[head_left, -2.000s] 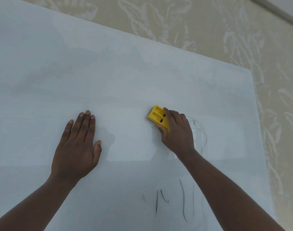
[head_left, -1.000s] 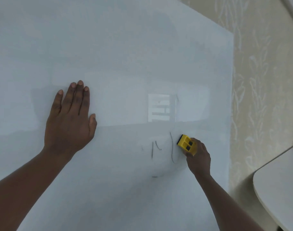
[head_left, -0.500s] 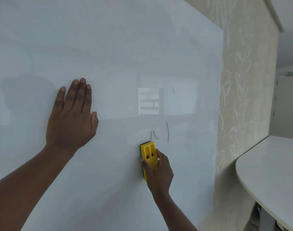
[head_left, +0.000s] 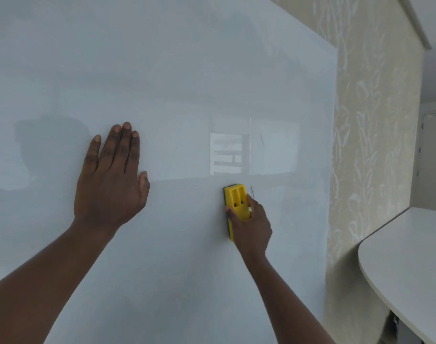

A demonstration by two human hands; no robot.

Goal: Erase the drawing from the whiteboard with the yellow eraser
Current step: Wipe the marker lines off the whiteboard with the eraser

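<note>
The left hand lies flat against the whiteboard, palm pressed to the surface, fingers straight and close together, thumb out to the side; it grips nothing. Off to its right and a little lower, the right hand is wrapped around the yellow eraser, thumb on the eraser's left edge and fingers curled over its right side. The eraser stands upright with its long side vertical, its dark pad face against the board, two slots showing in its yellow back. The upper half of it sticks out above the hand.

Just beside the eraser's top right corner sits a short dark pen stroke, and another thin stroke shows higher up, next to a bright window reflection on the glossy surface. The rest of the board around the hands looks wiped, with faint smudging only.

To the right of the board runs a beige wall with a pale leaf pattern. In the lower right corner, the rounded edge of a white counter juts in, well apart from the board.
</note>
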